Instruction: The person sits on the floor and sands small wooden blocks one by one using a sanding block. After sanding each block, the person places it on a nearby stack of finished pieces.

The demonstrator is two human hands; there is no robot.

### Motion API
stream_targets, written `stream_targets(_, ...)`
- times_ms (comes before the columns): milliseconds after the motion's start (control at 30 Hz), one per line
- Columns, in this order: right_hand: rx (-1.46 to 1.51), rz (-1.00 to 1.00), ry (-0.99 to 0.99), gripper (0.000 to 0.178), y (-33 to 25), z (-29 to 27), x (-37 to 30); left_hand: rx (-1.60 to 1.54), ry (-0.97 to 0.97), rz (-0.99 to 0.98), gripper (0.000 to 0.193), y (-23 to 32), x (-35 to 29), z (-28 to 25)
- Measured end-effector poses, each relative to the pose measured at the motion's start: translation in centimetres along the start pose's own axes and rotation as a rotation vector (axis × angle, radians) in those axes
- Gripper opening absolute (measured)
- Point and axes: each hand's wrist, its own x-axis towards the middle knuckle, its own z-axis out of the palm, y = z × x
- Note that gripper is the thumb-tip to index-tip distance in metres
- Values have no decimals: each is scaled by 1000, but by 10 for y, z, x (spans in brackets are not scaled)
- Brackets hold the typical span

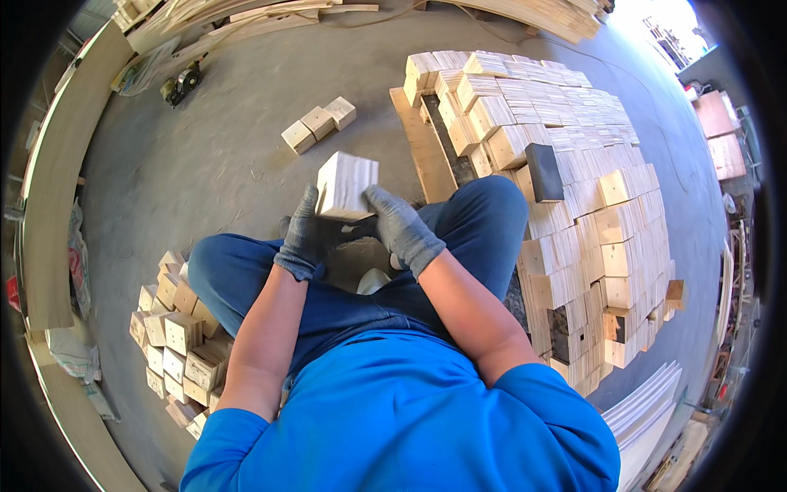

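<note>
A pale wooden block (346, 185) with layered edges is held up in front of my knees, between both hands. My left hand (302, 238), in a grey knit glove, grips its lower left corner. On its right side, my gloved right hand (402, 223) presses with the fingers partly hidden behind it. Beyond the block, a short row of similar wooden blocks (318, 123) lies on the concrete floor. To my right stands a large stack of blocks (574, 148), with a black block (543, 172) on its near side.
A loose pile of blocks (182, 332) lies by my left knee. A wooden board (422, 148) runs along the stack's left edge. Farther off on the floor sits a dark green tool (182, 84). Long planks (270, 18) lie at the back, and white sheets (648, 414) lean at the lower right.
</note>
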Motion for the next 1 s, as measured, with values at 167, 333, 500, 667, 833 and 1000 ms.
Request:
stream_targets(167, -862, -159, 136, 49, -25, 20, -9, -42, 65, -23, 85, 6, -2, -18)
stream_targets(333, -1236, -298, 228, 57, -58, 16, 0, -148, 131, 16, 72, 2, 16, -17)
stream_targets(500, -1514, -547, 692, 71, -170, -29, -30, -59, 299, 77, 59, 6, 24, -18)
stream_targets(667, -2053, -297, 1145, 99, -256, -60, -84, -141, 305, 145, 60, 11, 30, -34)
stream_targets(833, -2084, -282, 1069, 103, -259, -195, -110, -210, 317, 215, 63, 10, 44, -30)
stream_targets(1000, -2037, -204, 1170, 97, -237, -198, -100, -189, 423, 217, 63, 14, 35, -22)
